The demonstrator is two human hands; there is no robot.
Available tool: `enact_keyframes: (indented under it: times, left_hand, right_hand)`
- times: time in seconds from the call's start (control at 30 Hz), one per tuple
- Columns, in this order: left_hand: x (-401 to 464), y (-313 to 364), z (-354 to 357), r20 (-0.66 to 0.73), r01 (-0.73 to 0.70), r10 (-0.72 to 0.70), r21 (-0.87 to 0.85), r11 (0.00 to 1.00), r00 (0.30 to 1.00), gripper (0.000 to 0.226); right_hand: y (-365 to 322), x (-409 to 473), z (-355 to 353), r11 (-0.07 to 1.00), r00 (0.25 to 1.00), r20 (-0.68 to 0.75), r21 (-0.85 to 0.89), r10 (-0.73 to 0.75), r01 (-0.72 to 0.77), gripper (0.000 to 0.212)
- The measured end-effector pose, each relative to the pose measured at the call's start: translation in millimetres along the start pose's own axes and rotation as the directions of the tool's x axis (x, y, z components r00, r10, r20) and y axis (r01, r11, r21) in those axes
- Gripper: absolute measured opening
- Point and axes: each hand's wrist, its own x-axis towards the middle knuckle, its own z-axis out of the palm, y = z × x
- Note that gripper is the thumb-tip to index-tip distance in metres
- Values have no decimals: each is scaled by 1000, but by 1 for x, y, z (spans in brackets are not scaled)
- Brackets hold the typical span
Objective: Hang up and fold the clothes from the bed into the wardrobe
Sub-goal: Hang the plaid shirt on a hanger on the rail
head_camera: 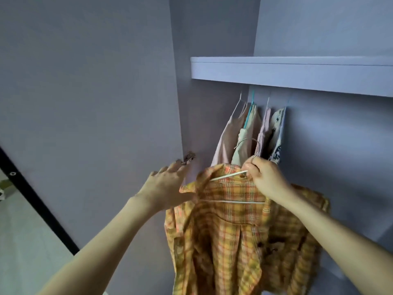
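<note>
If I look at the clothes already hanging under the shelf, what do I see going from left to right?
Pale pink garment → beige garment on the teal hanger → light pink garment → black-and-white patterned garment.

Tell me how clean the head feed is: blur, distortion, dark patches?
Head view: soft, even light with no glare; wide-angle bending curves the shelf; the left hand looks slightly smeared; the plaid shirt and right hand read clearly; under the shelf is shaded.

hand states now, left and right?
Left hand: open, fingers straight, touching the plaid shirt at its shoulder.
Right hand: grips the hanger near its hook.
</note>
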Motion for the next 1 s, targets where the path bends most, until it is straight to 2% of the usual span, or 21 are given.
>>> enact_keyframes:
  times: [0.1, 0.2, 0.33, 0.47, 0.53, 0.63, 0.7, 0.77, 0.8, 0.83, 0.9, 0.93, 0.97, 1.0]
  left_hand:
    - [4, 12, 7, -226, -124, 104, -75, 990, 969, 74]
    - [10, 32, 16, -252, -254, 233, -57, 966, 939, 64]
    - [16, 52, 25, -392, -257, 223, -34, 966, 892, 44]
    - [24, 54, 20, -432, -286, 188, -173, 943, 882, 45]
    - [27, 53, 20, -443, -300, 188, -197, 933, 876, 44]
    - [27, 51, 19, -471, -333, 198, -223, 916, 860, 42]
    - [28, 48, 20, -480, -336, 194, -231, 913, 856, 42]
    - [30, 42, 21, -486, -329, 178, -245, 912, 856, 42]
    - [30, 38, 22, -481, -316, 164, -254, 914, 861, 41]
    - [29, 32, 24, -473, -294, 137, -276, 915, 870, 39]
    - [26, 21, 28, -470, -251, 54, -368, 895, 881, 32]
    - [24, 18, 30, -472, -246, 30, -404, 881, 881, 29]
    - [22, 18, 30, -475, -257, 32, -418, 871, 879, 28]
    - [22, 22, 31, -482, -277, 46, -420, 864, 875, 30]
  right_hand:
    - [-9, -8, -2, 995, 997, 41, 82, -62, 59, 19]
    - [-20, -11, -6, 984, 994, 4, 143, -110, 109, 17]
    - [-26, -13, -14, 965, 994, -45, 236, -104, 112, 18]
    - [-14, -15, -20, 965, 997, 3, 250, -83, 79, 8]
    - [-4, -16, -19, 989, 995, 65, 131, -77, 68, 18]
    - [11, -18, -18, 976, 984, 57, -134, -167, 174, 27]
    - [16, -16, -21, 962, 977, 87, -180, -193, 205, 21]
    - [19, -11, -30, 962, 981, 126, -215, -145, 170, 20]
    - [23, -6, -36, 960, 990, 87, -246, -112, 130, 24]
    - [28, -1, -45, 963, 998, -10, -262, -66, 61, 30]
    - [33, 4, -71, 976, 963, -266, -189, 50, -104, 32]
    - [34, 4, -80, 982, 942, -330, -145, 66, -119, 31]
    - [31, 4, -83, 990, 945, -326, -117, 37, -79, 28]
    - [26, 0, -79, 996, 966, -259, -94, -16, -9, 24]
